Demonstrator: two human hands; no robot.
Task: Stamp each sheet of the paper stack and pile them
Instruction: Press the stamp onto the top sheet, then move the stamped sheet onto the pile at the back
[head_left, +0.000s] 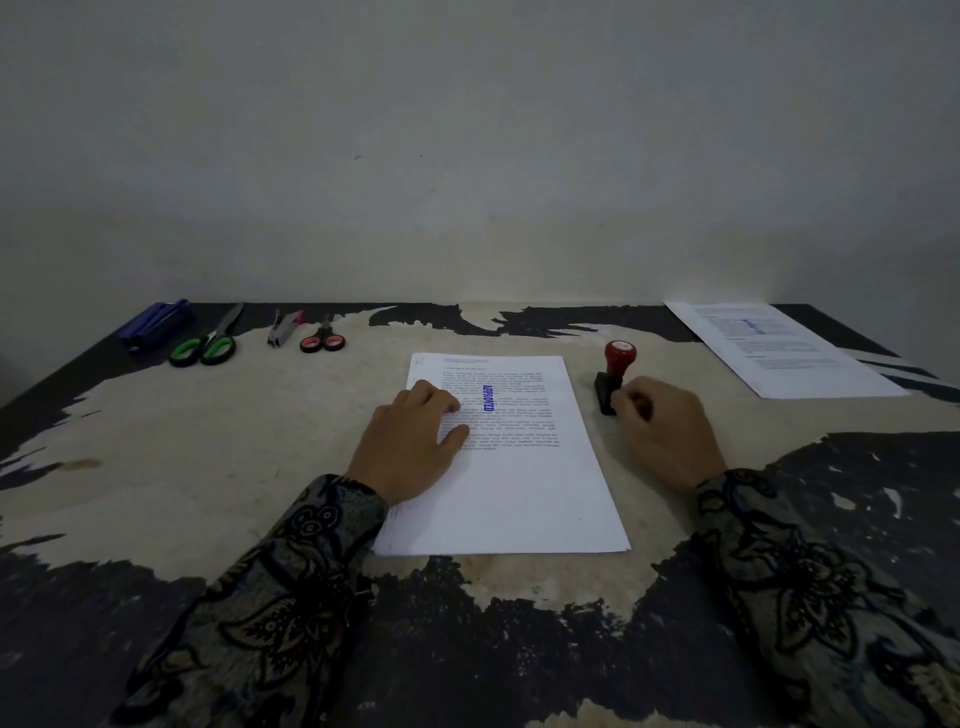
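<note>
A stack of white printed sheets (524, 499) lies in the middle of the table, and its top sheet carries a blue "APPROVED" stamp mark (488, 398). My left hand (415, 447) rests flat on the left part of the top sheet with relaxed fingers. Just right of the stack stands a stamp (613, 374) with a red handle and a black base. My right hand (665, 431) has its fingers curled against the black base, pinching it low down. A separate stamped sheet pile (779, 353) lies at the far right corner.
Along the back left edge lie a blue stapler (153, 325), green-handled scissors (208, 345), a staple remover (283, 327) and small red-handled scissors (323, 340). The worn table top (208, 441) ends at a wall behind.
</note>
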